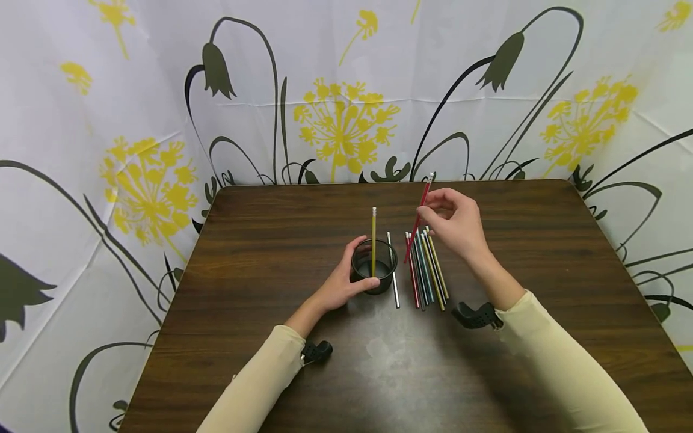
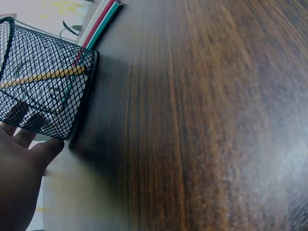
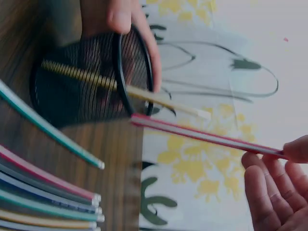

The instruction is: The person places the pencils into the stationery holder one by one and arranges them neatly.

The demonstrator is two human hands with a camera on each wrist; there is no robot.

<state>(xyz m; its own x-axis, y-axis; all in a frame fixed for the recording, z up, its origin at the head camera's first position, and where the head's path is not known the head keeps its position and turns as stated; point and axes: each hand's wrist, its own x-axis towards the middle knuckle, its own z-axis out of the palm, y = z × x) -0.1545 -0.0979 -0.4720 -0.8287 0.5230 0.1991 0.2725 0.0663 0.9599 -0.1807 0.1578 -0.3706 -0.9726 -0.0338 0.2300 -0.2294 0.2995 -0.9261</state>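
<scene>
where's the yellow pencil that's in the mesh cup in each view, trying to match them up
head: yellow pencil near the picture's centre, eraser end up
left wrist: yellow pencil at upper left, seen through the mesh
right wrist: yellow pencil slanting from upper left toward centre, pale end past the rim
shared landmark: black mesh cup holding it
</scene>
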